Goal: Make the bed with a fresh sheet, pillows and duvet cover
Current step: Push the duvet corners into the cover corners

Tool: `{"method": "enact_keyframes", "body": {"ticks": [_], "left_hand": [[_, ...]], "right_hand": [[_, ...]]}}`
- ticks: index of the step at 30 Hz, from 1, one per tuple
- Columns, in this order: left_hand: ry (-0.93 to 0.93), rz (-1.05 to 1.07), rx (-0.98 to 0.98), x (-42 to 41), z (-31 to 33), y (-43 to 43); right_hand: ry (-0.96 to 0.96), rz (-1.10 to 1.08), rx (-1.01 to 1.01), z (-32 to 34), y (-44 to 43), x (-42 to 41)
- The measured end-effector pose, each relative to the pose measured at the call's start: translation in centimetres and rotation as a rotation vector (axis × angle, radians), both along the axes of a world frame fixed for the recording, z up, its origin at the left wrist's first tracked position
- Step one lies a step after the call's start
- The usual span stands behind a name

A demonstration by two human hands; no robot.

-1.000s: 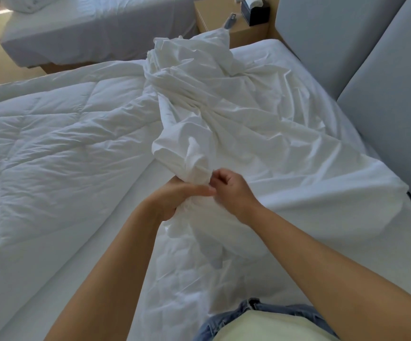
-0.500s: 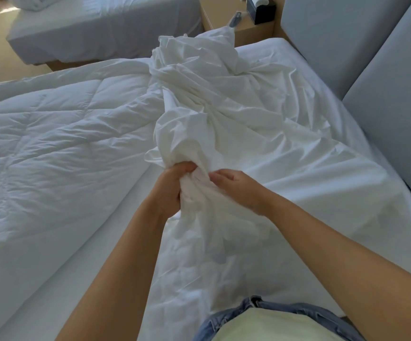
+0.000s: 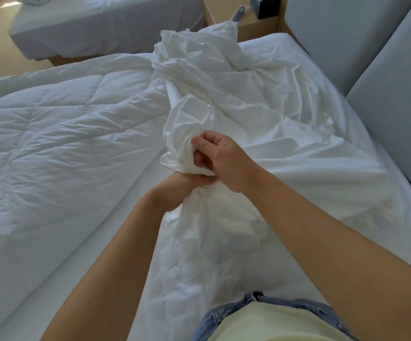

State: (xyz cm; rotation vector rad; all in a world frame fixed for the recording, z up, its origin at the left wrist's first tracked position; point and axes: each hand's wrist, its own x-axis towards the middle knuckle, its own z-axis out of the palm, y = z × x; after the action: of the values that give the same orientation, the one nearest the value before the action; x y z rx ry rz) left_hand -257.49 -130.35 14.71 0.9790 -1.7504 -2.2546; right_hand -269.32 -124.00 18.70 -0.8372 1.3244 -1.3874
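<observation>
White cloth (image 3: 226, 102), heavily creased, lies bunched across the right half of the bed (image 3: 135, 212), running from the far edge toward the near one; whether it is the sheet or the duvet cover cannot be told. Both hands meet at the near end of the bunch. The right hand (image 3: 224, 158) has its fingers curled and pinches a gathered fold of the cloth. The left hand (image 3: 177, 190) sits just below it and grips the same bunch, its fingers buried in the fabric.

A white quilted duvet (image 3: 59, 134) covers the left half of the bed, touching the cloth at the far end. Grey padded headboard panels (image 3: 342, 45) stand along the right side.

On the far wooden table (image 3: 253, 25) stands a dark box (image 3: 267, 7) with white tissue at its top, partly cut by the frame edge. A second bed (image 3: 101, 25) stands at far left.
</observation>
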Motion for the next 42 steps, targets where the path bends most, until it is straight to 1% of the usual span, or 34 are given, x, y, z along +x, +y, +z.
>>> {"method": "enact_keyframes", "body": {"ticks": [1, 3, 4, 6, 8, 10, 12, 14, 16, 18, 20, 22, 23, 24, 25, 27, 28, 30, 32, 34, 36, 38, 39, 40, 42], "left_hand": [[0.080, 0.070, 0.061, 0.2, 0.1, -0.2], [0.176, 0.170, 0.183, 0.7, 0.3, -0.2], [0.182, 0.209, 0.219, 0.7, 0.3, -0.1], [0.127, 0.308, 0.237, 0.2, 0.5, 0.0], [0.046, 0.356, 0.198, -0.4, 0.8, 0.2], [-0.022, 0.309, 0.137, -0.6, 1.0, 0.5], [-0.057, 0.278, 0.111, -0.6, 1.0, 0.8], [-0.023, 0.288, 0.152, -0.5, 1.0, 1.0], [0.019, 0.307, 0.200, -0.4, 0.9, 0.8], [0.008, 0.305, 0.181, -0.3, 0.7, 0.6], [-0.049, 0.217, 0.113, -0.1, 0.4, 0.4], [-0.162, 0.023, 0.037, -0.1, 0.4, 0.6], [-0.216, -0.072, -0.001, -0.2, 0.4, 0.7], [-0.243, -0.120, -0.030, -0.4, 0.4, 0.8], [-0.232, -0.111, -0.039, -0.6, 0.4, 0.8], [-0.135, -0.024, -0.008, -0.8, 0.4, 0.7], [-0.084, 0.021, 0.021, -0.7, 0.3, 0.6], [0.005, 0.104, 0.104, -0.1, 0.2, 0.5], [0.076, 0.177, 0.181, 0.6, 0.0, 0.2], [0.109, 0.248, 0.206, 1.0, -0.2, -0.2], [0.072, 0.322, 0.174, 1.1, -0.5, -0.6], [0.016, 0.327, 0.121, 1.0, -0.9, -0.5], [0.006, 0.288, 0.097, 0.9, -1.1, -0.3], [0.001, 0.235, 0.089, 1.0, -1.3, -0.1], [-0.065, 0.100, 0.101, 0.9, -1.2, 0.5]], "right_hand": [[0.046, 0.032, 0.017, -0.1, 0.0, -0.5], [0.219, 0.080, 0.094, -1.1, 0.9, -1.7], [0.277, 0.116, 0.149, -1.9, 1.6, -2.1], [0.311, 0.169, 0.233, -3.5, 3.1, -2.2], [0.325, 0.118, 0.246, -4.4, 4.0, -1.8], [0.306, 0.006, 0.212, -4.7, 3.9, -1.5], [0.271, -0.035, 0.150, -4.2, 3.4, -1.5], [0.193, 0.048, 0.124, -3.8, 3.1, -1.5], [0.111, 0.141, 0.157, -4.0, 3.2, -1.3], [0.136, 0.098, 0.162, -4.2, 3.3, -1.2], [0.176, -0.062, 0.140, -4.3, 2.9, -1.2], [0.206, -0.159, 0.089, -3.7, 2.0, -0.9], [0.223, -0.144, 0.062, -3.0, 1.3, -0.5], [0.226, -0.091, 0.035, -2.3, 0.6, 0.0], [0.198, -0.024, 0.013, -1.6, -0.1, 0.5], [0.093, 0.055, 0.015, -0.7, -1.2, 0.5], [0.085, 0.061, 0.034, -0.6, -1.5, 0.0], [0.211, 0.088, 0.085, -1.2, -0.9, -1.7], [0.313, 0.170, 0.207, -2.8, 1.0, -3.2], [0.302, 0.265, 0.297, -4.5, 3.3, -3.7], [0.320, 0.290, 0.314, -5.3, 4.3, -3.2], [0.425, 0.226, 0.288, -5.4, 3.9, -2.8], [0.450, 0.158, 0.260, -5.2, 3.5, -2.6], [0.439, 0.051, 0.220, -4.7, 2.9, -2.4], [0.347, -0.193, 0.108, -3.5, 1.7, -2.0]]}}
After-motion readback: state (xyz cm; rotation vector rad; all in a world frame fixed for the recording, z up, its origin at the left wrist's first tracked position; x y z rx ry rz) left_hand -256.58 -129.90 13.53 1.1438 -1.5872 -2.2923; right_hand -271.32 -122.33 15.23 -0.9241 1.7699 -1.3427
